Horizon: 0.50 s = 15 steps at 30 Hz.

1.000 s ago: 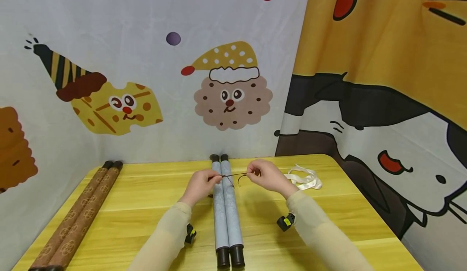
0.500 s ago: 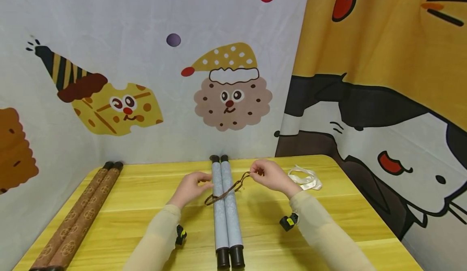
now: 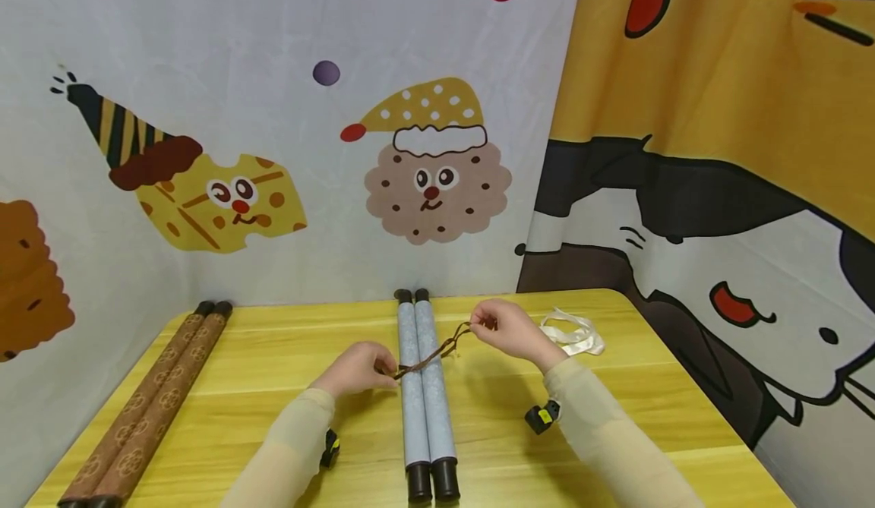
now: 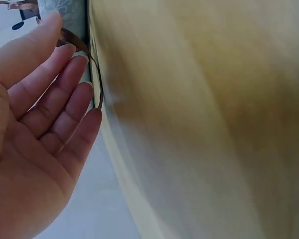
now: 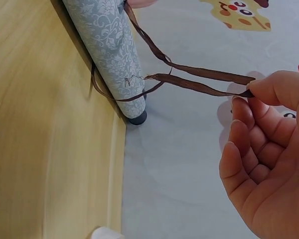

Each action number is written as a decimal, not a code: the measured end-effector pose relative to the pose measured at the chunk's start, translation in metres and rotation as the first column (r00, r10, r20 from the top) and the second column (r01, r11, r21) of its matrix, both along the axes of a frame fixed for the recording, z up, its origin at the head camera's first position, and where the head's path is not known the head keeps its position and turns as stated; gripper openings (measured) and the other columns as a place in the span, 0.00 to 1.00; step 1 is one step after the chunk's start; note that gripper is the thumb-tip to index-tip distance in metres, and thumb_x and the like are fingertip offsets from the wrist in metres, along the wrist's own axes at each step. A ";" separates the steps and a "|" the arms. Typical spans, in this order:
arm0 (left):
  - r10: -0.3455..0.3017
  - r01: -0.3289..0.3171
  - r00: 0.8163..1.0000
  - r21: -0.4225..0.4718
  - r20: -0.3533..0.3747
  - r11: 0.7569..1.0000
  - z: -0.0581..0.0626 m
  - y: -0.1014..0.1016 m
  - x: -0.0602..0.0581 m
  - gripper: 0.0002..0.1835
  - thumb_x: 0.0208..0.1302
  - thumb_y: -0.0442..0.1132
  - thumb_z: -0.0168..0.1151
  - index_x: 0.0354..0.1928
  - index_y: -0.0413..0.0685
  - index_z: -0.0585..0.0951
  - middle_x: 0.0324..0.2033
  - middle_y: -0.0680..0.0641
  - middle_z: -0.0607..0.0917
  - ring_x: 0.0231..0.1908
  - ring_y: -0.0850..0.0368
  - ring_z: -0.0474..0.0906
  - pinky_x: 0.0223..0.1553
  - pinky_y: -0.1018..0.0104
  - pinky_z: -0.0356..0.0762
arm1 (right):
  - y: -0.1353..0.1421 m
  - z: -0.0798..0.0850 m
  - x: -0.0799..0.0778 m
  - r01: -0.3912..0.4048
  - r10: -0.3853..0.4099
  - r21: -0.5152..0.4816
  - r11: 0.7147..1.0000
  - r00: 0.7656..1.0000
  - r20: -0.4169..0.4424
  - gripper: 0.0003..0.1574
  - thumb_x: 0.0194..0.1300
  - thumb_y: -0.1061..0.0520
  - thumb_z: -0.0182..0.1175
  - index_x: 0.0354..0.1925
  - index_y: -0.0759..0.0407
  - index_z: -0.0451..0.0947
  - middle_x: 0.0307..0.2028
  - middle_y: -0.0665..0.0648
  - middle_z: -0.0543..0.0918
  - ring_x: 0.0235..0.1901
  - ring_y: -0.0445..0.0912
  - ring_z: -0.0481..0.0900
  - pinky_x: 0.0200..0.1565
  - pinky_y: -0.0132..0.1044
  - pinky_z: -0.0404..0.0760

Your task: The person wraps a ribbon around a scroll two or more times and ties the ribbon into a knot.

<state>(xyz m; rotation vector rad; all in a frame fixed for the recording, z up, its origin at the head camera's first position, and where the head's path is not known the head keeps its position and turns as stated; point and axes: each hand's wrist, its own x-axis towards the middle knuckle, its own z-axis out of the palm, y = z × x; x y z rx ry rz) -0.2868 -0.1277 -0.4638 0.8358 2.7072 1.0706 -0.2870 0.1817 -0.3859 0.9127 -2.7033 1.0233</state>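
Observation:
Two light blue patterned scroll rolls with dark end caps lie side by side in the middle of the table. A thin brown ribbon crosses over them, forming a loop. My right hand pinches the ribbon's doubled end between thumb and forefinger, to the right of the rolls; the right wrist view shows the ribbon stretched from those fingertips to the rolls. On the rolls' left side is my left hand. Its fingers are slightly bent, thumb apart from them, and the fingertips are against the ribbon loop.
Two brown patterned scroll rolls lie together along the table's left side. A white ribbon lies loosely bunched behind the right hand, on the wooden table. Printed curtains stand at the back and right.
Earlier both hands pulled a thin brown strand taut above the rolls. The left hand let go, then moved down to the ribbon's left loop. The right hand shifted slightly right, still pinching.

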 end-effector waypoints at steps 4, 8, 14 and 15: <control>-0.003 0.000 0.999 -0.055 -0.052 0.998 -0.002 0.005 0.001 0.07 0.53 0.34 0.76 0.28 0.48 0.84 0.26 0.57 0.83 0.29 0.62 0.76 0.34 0.64 0.76 | 0.000 -0.003 0.000 0.000 0.000 -0.007 1.000 1.000 0.009 0.06 0.67 0.61 0.62 0.32 0.53 0.77 0.29 0.47 0.76 0.27 0.41 0.70 0.32 0.36 0.73; -0.001 -0.009 0.993 -0.082 -0.118 0.997 -0.002 0.006 0.002 0.07 0.57 0.33 0.73 0.27 0.48 0.83 0.23 0.58 0.81 0.26 0.64 0.71 0.31 0.66 0.73 | 0.000 -0.004 0.000 -0.001 0.001 -0.009 1.000 1.000 0.021 0.06 0.67 0.60 0.62 0.32 0.54 0.78 0.29 0.47 0.77 0.28 0.41 0.71 0.33 0.36 0.73; 0.081 -0.082 0.994 -0.007 -0.070 0.997 0.016 -0.011 0.003 0.06 0.62 0.31 0.68 0.29 0.47 0.83 0.23 0.57 0.81 0.25 0.62 0.71 0.29 0.65 0.73 | 0.007 -0.003 -0.001 0.013 -0.012 -0.007 1.000 0.999 0.046 0.05 0.68 0.61 0.61 0.33 0.54 0.77 0.30 0.47 0.77 0.29 0.42 0.71 0.33 0.37 0.73; 0.099 -0.099 0.992 -0.006 -0.073 0.995 0.019 -0.015 0.002 0.06 0.63 0.31 0.68 0.29 0.48 0.83 0.24 0.57 0.81 0.25 0.62 0.71 0.30 0.65 0.73 | 0.009 -0.003 -0.001 0.016 -0.015 -0.009 1.000 0.999 0.051 0.05 0.68 0.61 0.61 0.33 0.54 0.77 0.30 0.47 0.77 0.29 0.42 0.71 0.33 0.37 0.73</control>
